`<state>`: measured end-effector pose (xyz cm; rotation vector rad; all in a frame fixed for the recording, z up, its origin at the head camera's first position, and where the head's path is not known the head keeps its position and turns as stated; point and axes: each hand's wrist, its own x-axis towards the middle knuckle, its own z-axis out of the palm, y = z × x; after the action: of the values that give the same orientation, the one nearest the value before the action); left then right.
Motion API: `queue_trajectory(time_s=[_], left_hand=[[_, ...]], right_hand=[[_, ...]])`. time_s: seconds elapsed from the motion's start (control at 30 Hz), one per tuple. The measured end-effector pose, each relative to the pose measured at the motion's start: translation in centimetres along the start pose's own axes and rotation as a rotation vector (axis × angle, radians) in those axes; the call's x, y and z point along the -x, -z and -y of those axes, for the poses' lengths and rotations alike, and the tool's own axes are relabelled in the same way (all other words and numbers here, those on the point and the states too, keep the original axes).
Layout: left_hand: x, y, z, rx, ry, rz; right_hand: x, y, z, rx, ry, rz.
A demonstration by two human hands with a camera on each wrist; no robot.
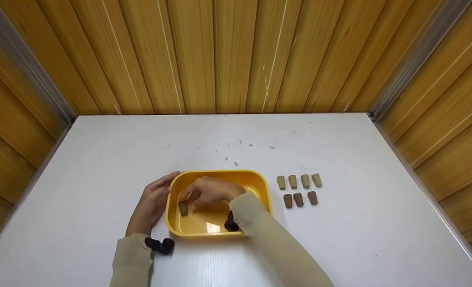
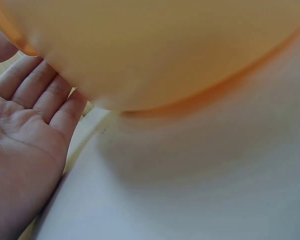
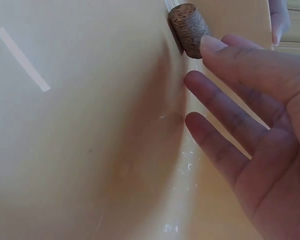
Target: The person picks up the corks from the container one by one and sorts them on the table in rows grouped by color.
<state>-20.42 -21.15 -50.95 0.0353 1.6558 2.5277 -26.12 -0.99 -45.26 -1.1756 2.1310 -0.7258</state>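
Note:
A yellow plastic tray [image 1: 220, 235] stands on the white table. My left hand [image 1: 153, 201] rests against its left outer side, with fairly straight fingers along the wall, also seen on the hand in the left wrist view [image 2: 27, 135]. Inside the tray, my right hand [image 1: 212, 190] reaches to the left end. There its thumb and index finger pinch one end of a brown tapered cork stopper [image 3: 189, 30]. The remaining fingers [image 3: 217, 145] spread loosely over the tray floor. The index fingertip is mostly hidden behind the thumb.
Right of the tray, several pale stoppers [image 1: 293, 181] stand in a row, with three brown stoppers [image 1: 298, 199] in a row nearer me. Dark specks [image 1: 236, 163] mark the table behind the tray. Wood-look panels [image 1: 236, 59] enclose the back and sides.

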Motion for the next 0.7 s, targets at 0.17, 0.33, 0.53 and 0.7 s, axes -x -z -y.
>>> queue_trajectory(time_s=[0.17,0.33,0.53,0.7], left_hand=[[0.02,0.03,-0.07,-0.018,0.01,-0.002],[0.03,0.06,-0.06,-0.007,0.009,-0.007],[0.02,0.05,-0.01,0.016,0.011,-0.004],[0.02,0.04,-0.02,0.007,0.006,-0.002]], right_hand=[[-0.22,-0.14,0.09,0.054,0.045,0.019],[-0.32,-0.27,0.28,0.055,0.061,0.034],[-0.36,-0.3,0.51,0.071,0.076,0.046],[-0.14,-0.23,0.61,0.079,0.05,0.037]])
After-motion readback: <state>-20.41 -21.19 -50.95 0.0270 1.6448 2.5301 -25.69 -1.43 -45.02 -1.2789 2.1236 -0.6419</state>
